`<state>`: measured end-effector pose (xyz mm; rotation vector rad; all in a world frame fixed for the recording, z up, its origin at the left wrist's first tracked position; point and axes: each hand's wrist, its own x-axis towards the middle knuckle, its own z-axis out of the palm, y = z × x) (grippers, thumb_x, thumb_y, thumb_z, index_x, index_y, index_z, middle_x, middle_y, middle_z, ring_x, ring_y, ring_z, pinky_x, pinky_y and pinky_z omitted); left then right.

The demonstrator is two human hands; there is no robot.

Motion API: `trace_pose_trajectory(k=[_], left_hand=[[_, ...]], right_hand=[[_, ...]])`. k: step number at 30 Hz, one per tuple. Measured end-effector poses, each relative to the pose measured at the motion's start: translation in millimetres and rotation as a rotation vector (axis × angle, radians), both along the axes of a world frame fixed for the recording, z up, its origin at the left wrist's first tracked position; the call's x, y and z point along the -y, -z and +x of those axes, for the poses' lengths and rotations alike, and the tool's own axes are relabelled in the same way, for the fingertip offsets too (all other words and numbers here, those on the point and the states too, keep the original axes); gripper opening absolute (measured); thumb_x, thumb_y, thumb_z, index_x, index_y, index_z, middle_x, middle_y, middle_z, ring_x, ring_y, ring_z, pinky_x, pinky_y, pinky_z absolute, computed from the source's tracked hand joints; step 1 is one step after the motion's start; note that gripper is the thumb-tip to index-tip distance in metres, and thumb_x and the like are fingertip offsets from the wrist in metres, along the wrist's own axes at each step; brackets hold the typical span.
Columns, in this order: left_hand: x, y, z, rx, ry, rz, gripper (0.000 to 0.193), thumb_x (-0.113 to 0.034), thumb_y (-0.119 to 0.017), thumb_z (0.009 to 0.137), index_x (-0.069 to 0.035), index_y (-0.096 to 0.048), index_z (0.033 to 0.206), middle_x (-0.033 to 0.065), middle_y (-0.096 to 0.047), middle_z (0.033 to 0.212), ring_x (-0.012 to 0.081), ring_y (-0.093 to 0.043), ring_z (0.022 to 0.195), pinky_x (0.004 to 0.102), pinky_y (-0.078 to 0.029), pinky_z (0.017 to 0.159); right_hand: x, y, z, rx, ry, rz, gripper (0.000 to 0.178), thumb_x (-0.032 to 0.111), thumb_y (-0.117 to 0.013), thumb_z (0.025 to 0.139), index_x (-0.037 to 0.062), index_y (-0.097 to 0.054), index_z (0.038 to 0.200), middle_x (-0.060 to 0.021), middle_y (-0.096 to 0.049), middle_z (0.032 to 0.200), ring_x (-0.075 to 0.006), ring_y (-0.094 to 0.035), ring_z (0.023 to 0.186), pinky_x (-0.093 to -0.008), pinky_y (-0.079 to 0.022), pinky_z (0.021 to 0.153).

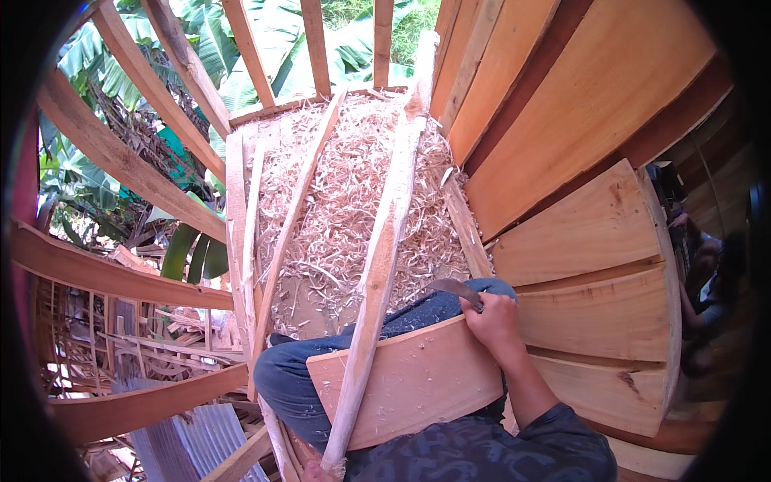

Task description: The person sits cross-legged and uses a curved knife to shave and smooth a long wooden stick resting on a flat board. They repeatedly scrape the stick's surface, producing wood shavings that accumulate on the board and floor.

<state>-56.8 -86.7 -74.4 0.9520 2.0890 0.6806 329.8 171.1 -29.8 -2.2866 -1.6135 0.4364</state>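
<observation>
My right hand (pixel 491 323) is closed round the handle of a knife (pixel 452 287) with a dark, slightly curved blade, held over my right knee. Across my lap lies a flat wooden board (pixel 430 377), just below that hand. A long pale wooden pole (pixel 377 273), its surface partly peeled, slants from the lower edge over the board to the far wall. At its lower end, my left hand (pixel 315 471) is closed on the pole, mostly cut off by the picture's edge. The knife blade is apart from the pole.
Curly wood shavings (pixel 345 201) cover the floor ahead. Other wooden strips (pixel 301 193) lean to the left of the pole. A slatted railing (pixel 152 181) curves round the left, with leafy plants beyond. Board walls (pixel 586 257) stand close on the right; a person (pixel 707 273) is behind them.
</observation>
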Motion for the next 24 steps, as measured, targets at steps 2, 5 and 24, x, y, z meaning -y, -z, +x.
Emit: trace_pose_trajectory(k=[2, 5, 24], left_hand=[[2.1, 0.7, 0.0, -0.004, 0.001, 0.004, 0.035, -0.03, -0.044, 0.095, -0.001, -0.053, 0.077, 0.0066, -0.05, 0.064, 0.0162, -0.046, 0.063, 0.0339, -0.039, 0.06], [0.6, 0.2, -3.2, -0.011, 0.005, 0.006, 0.035, -0.03, -0.045, 0.095, -0.001, -0.053, 0.078, 0.0067, -0.05, 0.064, 0.0162, -0.047, 0.063, 0.0339, -0.039, 0.06], [-2.5, 1.9, -8.0, -0.007, 0.013, -0.003, 0.034, -0.032, -0.047, 0.094, -0.001, -0.056, 0.083, 0.007, -0.052, 0.065, 0.0165, -0.048, 0.064, 0.0339, -0.04, 0.06]], right_hand=[[0.1, -1.3, 0.1, -0.022, 0.012, 0.001, 0.029, 0.032, -0.066, 0.077, 0.004, -0.067, 0.073, -0.0184, -0.063, 0.064, -0.0369, -0.063, 0.064, -0.0451, -0.05, 0.062], [1.4, -2.8, 2.9, -0.045, 0.012, 0.018, 0.029, 0.033, -0.066, 0.077, 0.0042, -0.067, 0.073, -0.0184, -0.063, 0.065, -0.0369, -0.063, 0.065, -0.045, -0.05, 0.062], [-2.1, -4.0, 1.5, -0.008, -0.002, 0.013, 0.027, 0.032, -0.067, 0.076, 0.0053, -0.068, 0.072, -0.0175, -0.063, 0.064, -0.0362, -0.063, 0.064, -0.0451, -0.051, 0.062]])
